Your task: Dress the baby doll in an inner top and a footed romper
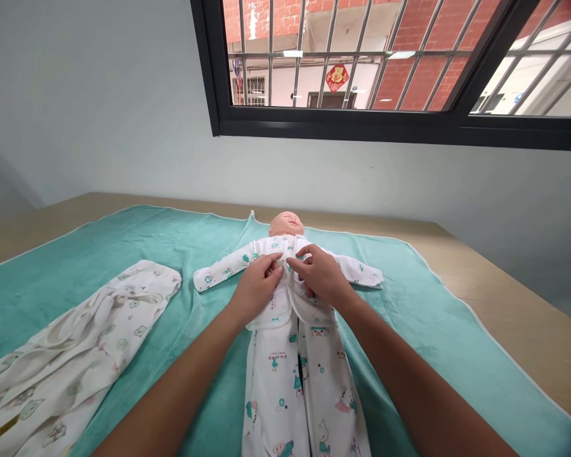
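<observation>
Looks like soft, light knit cotton on this baby jacket [276,309], so expect floppy rather than stiff, probably not slippery and pretty hard to damage. Best taken by the two front edges, right at the chest opening, with just thumb and forefinger. Grab a big fistful and probably end up bunching the whole front.

Worn by a baby doll [287,223], face up on a teal blanket [128,241], head near the far edge, sleeves spread out to both sides. Probably smooth and firm at the head, so better to steady the body through the cloth.

Left hand [261,287] in at the chest opening, fingers curled; right hand [322,274] just across, thumb and forefinger bent toward the same spot. Can't tell for either grip: maybe pinching cloth, maybe only touching.

Quick count: one doll, one jacket with two sleeves, one pair of printed baby trousers [270,387] below, cut off at the bottom of the view, one crumpled printed baby garment [90,336] off to the left, one blanket, one wooden tabletop [480,285] underneath, two bare hands. Also one red diamond-shaped ornament [337,77] outside, beyond the dark-framed window [337,122].
</observation>
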Demonstrator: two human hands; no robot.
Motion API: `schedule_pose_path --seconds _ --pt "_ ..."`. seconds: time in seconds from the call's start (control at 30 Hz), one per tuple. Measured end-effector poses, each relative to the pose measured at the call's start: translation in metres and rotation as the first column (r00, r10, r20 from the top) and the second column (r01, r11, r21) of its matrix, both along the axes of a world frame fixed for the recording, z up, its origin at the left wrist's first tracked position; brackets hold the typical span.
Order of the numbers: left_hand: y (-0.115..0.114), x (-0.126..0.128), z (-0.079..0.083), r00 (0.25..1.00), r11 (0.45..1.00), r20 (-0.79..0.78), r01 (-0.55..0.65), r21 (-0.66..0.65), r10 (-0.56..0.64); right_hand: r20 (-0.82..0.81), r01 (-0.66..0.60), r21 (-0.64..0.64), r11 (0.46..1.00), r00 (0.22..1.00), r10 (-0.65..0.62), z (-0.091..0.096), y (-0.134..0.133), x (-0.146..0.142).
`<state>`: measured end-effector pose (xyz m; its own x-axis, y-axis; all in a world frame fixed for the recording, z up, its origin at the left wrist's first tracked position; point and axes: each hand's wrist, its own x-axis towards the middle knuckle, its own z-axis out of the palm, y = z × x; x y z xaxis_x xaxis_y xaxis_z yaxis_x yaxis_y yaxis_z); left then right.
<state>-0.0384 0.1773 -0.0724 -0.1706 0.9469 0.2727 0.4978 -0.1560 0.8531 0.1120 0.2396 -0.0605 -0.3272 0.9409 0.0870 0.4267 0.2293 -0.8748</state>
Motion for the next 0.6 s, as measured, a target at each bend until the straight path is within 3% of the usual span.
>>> schedule_pose_path --seconds 0.1,0.2,0.4,0.6 --pt "0.001 0.002 -0.005 0.993 0.999 -0.113 -0.014 0.051 0.02 0.025 0.014 0.015 1.0 1.0 -0.015 -0.002 0.002 -0.001" --pt "0.002 0.005 -0.009 0.988 0.997 -0.148 -0.039 0.074 0.049 -0.061 -0.007 -0.062 0.998 0.998 0.003 -0.004 0.003 0.0" --pt "0.005 0.011 -0.005 0.984 0.991 -0.135 -0.105 0.078 0.115 -0.406 -0.166 -0.247 0.955 0.912 0.053 -0.008 0.006 0.009" --pt "0.015 0.011 0.002 0.989 0.99 -0.072 -0.121 0.066 0.126 -0.445 -0.206 -0.251 0.946 0.892 0.077 -0.009 0.007 0.011"
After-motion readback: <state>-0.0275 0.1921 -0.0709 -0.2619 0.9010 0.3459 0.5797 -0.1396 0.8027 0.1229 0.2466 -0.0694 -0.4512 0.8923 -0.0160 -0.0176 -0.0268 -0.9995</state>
